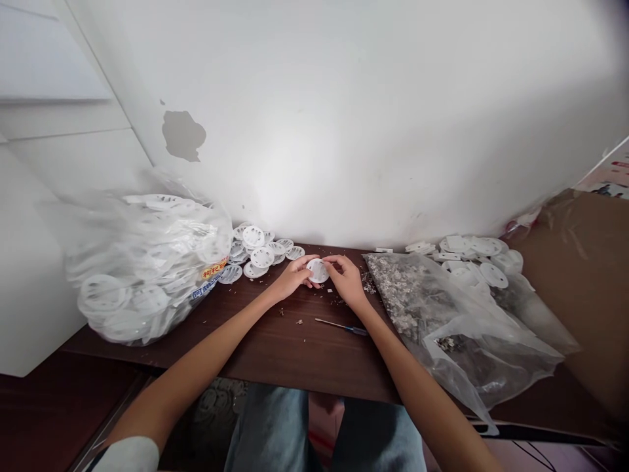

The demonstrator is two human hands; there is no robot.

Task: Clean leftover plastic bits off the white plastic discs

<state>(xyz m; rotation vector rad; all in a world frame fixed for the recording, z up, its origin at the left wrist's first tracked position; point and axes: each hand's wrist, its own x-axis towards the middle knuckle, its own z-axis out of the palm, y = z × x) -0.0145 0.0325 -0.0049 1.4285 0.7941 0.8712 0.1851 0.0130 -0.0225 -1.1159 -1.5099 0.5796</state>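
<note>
A round white plastic disc is held up over the dark table between both my hands. My left hand grips its left edge, the thumb on its face and fingers partly behind it. My right hand closes on its upper right edge with thumb and fingertips. Any small part between the right fingertips is too small to make out. Below the hands lies a screwdriver with a blue handle, its tip pointing left. Tiny bits are strewn around it on the table.
Several similar discs lie piled against the wall on the left. A bulging clear bag of discs stands farther left. At right, a plastic bag of small metal pieces lies before more white discs, beside a cardboard box.
</note>
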